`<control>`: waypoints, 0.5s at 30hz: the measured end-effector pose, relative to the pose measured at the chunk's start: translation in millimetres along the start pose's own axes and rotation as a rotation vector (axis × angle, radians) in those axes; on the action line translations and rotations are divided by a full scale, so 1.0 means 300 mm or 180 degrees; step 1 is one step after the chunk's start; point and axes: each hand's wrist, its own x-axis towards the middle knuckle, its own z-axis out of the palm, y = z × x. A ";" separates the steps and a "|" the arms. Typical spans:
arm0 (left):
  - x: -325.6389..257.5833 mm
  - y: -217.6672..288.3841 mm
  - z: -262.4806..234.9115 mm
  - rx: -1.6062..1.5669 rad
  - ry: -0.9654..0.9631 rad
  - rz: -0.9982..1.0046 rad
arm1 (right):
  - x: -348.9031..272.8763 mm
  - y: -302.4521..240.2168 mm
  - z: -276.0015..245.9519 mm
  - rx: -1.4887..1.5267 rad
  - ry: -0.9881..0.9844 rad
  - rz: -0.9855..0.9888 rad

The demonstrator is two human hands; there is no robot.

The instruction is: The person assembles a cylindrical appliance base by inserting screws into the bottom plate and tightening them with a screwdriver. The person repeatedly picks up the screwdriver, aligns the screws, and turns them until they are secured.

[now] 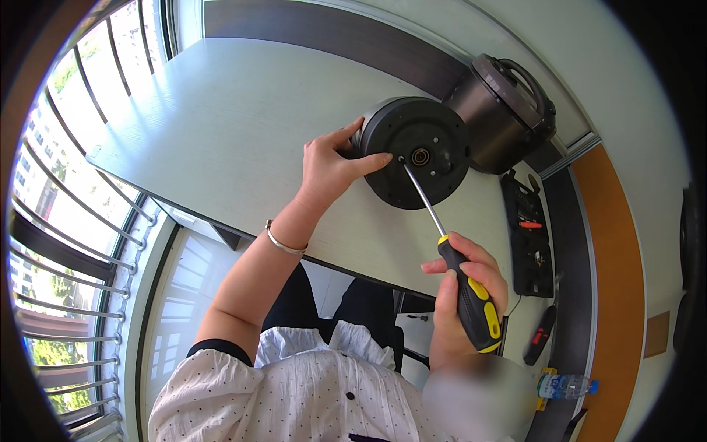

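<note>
A round appliance lies tipped on the table, its black base with a coiled centre facing me and a silvery side showing behind. My left hand is closed round its left edge, the thumb resting on the base beside a small screw. In my right hand is a screwdriver with a black and yellow handle. Its metal shaft slants up to the base, and the tip meets a screw spot left of the centre, close to my left thumb.
A dark brown electric cooker with a handled lid stands just behind, at the right. Along the table's right side lie an open black tool case, a black and red tool and a clear bottle with a blue cap. Barred windows are on the left.
</note>
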 end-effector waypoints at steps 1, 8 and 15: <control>0.000 0.002 -0.001 0.0026 -0.0010 -0.0009 | 0.000 -0.001 0.000 -0.0011 -0.0001 0.0006; 0.003 0.000 0.001 0.0041 -0.0021 -0.0006 | -0.003 -0.008 -0.002 -0.0007 0.0019 0.0108; 0.001 -0.002 0.001 0.0105 -0.0031 0.0042 | -0.016 -0.003 0.002 -0.0369 -0.0067 -0.0089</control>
